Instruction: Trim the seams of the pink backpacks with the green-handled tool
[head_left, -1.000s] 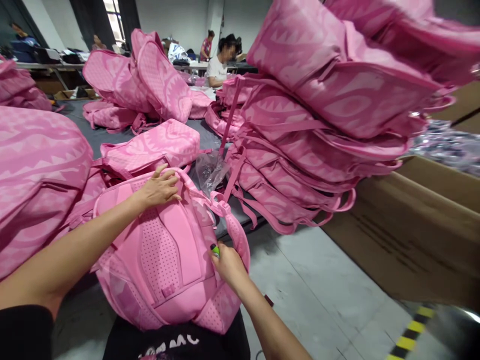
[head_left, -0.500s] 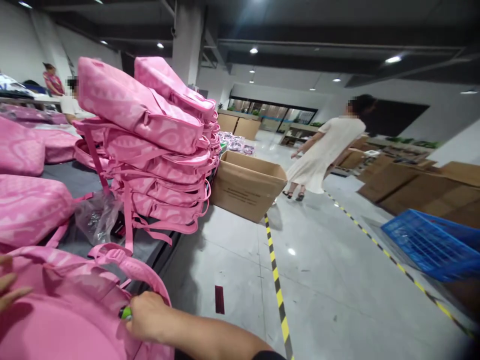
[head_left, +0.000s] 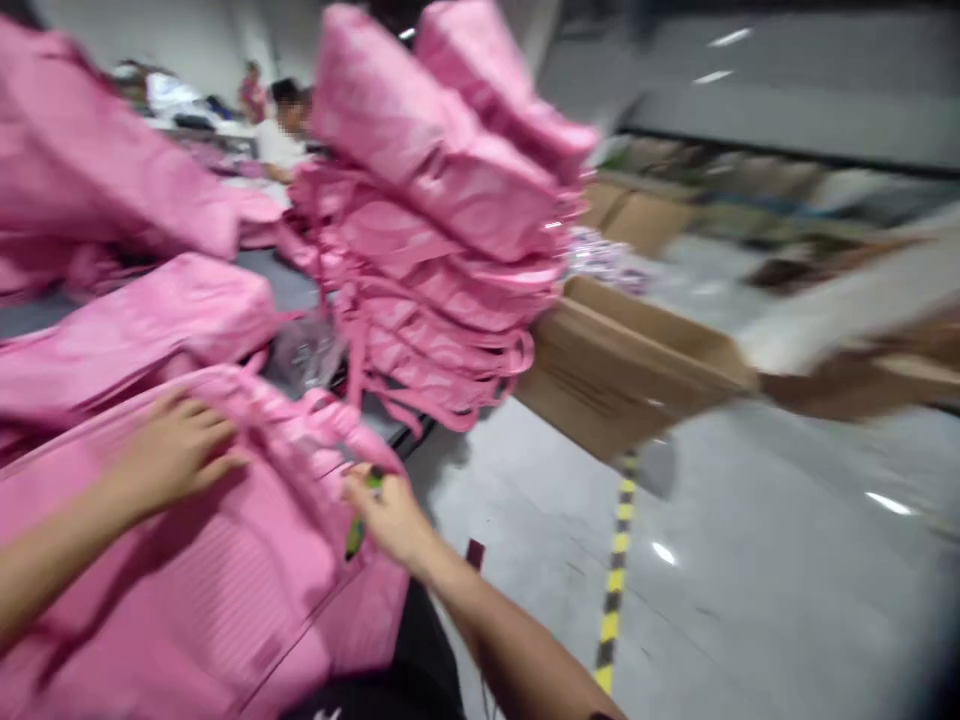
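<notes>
A pink patterned backpack (head_left: 225,560) lies in front of me with its inner side facing up. My left hand (head_left: 176,445) rests on its upper part, fingers stretched out. At the backpack's right edge, by a shoulder strap, my right hand (head_left: 386,510) is closed around a small green-and-black tool (head_left: 355,538). Blur and fingers hide what kind of tool it is. Just beyond, another pink backpack (head_left: 150,330) lies on the dark table, next to a crumpled clear plastic bag (head_left: 304,350).
A tall stack of pink backpacks (head_left: 442,220) stands at the table's edge. Beyond it, an open cardboard box (head_left: 615,380) sits on the floor near yellow-black tape (head_left: 615,570). One person (head_left: 281,135) is at the back left; a blurred pale garment (head_left: 862,290) shows at right.
My view has swung left, shifting the stack and box rightward in the picture. More of my left hand and the backpack shows. My right hand still grips the tool.
</notes>
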